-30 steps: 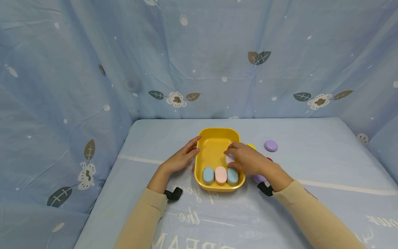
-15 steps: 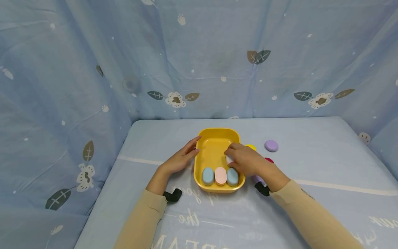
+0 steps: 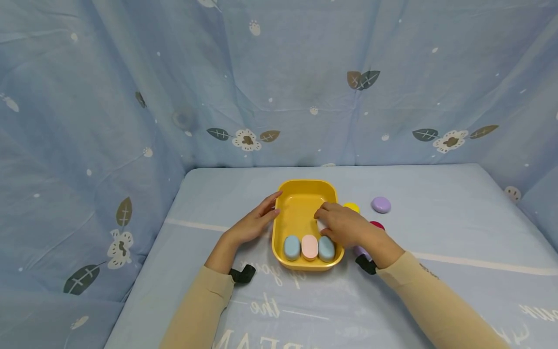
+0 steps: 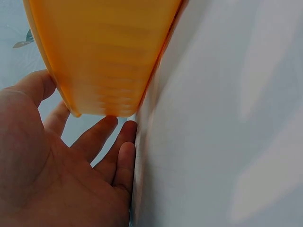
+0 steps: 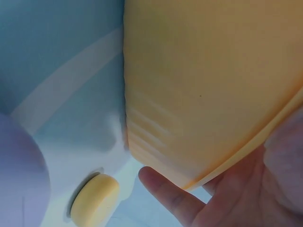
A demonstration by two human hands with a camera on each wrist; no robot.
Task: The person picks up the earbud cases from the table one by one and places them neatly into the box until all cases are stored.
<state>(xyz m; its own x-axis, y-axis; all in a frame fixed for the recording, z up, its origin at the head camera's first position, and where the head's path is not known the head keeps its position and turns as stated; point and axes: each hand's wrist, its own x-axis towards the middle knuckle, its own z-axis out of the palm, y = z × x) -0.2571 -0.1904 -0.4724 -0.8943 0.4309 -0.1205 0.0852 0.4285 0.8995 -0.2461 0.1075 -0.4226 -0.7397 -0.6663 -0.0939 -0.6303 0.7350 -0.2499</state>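
In the head view a yellow tray [image 3: 301, 203] stands between my hands. My left hand [image 3: 250, 225] is at its left side, fingers loosely spread and fingertips at the rim; the left wrist view shows the fingers around the tray's end. Reaching over the right rim, my right hand [image 3: 344, 225] pinches a small white rounded piece [image 3: 321, 225] inside the tray, mostly hidden by the fingers. Along the near end lie a blue oval piece [image 3: 292, 247], a pink oval piece [image 3: 309, 247] and a second blue oval piece [image 3: 326, 248], side by side.
Right of the tray lie a round purple piece [image 3: 381, 204], a yellow piece [image 3: 352, 207] and a red piece [image 3: 377, 225] partly behind the right hand. Another purple piece [image 3: 363, 252] shows below that wrist. A blue patterned curtain [image 3: 305, 87] rises behind the table.
The right hand has shifted very slightly down within the tray, still holding the white piece. Left hand, tray and the row of oval pieces stay nearly as they were.
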